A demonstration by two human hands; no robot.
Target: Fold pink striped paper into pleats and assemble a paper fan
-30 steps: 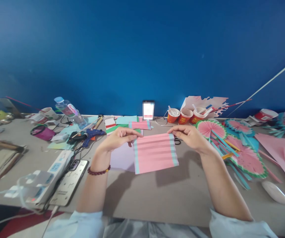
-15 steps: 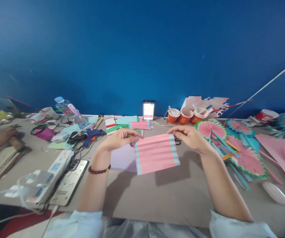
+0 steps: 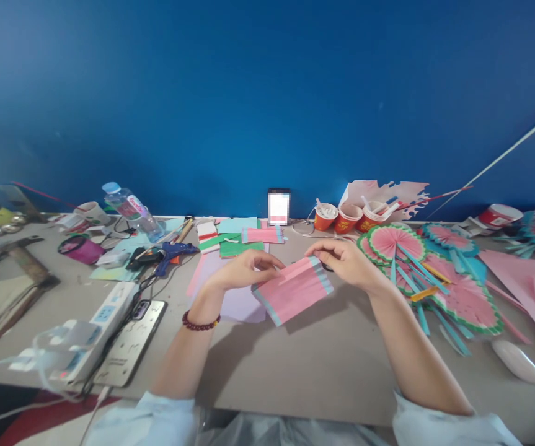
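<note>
A pink sheet of pleated paper [image 3: 292,291] with light-blue bands on two opposite edges is held tilted above the table. My right hand [image 3: 344,263] pinches its upper right corner between thumb and fingers. At the sheet's upper left, my left hand [image 3: 251,269] has its thumb and fingers closed on the edge; the exact grip is partly hidden. Lilac paper [image 3: 234,300] lies under my left hand. Behind the hands are a smaller pink-and-blue pleated strip [image 3: 262,235] and green paper [image 3: 242,248]. Part of a black scissors handle [image 3: 327,267] shows beside my right fingers.
Watermelon-like paper fans [image 3: 467,300] and a white mouse [image 3: 518,362] lie to the right. Red paper cups [image 3: 348,218] stand by the wall. On the left are a blue glue gun [image 3: 172,254], a bottle [image 3: 132,207], a power strip [image 3: 104,316], a phone [image 3: 130,344] and a hammer [image 3: 30,263].
The pleated paper has tilted, its lower edge swinging left and up. My left hand has moved right, closer to my right hand. Another person's hand has left the hammer at the far left.
</note>
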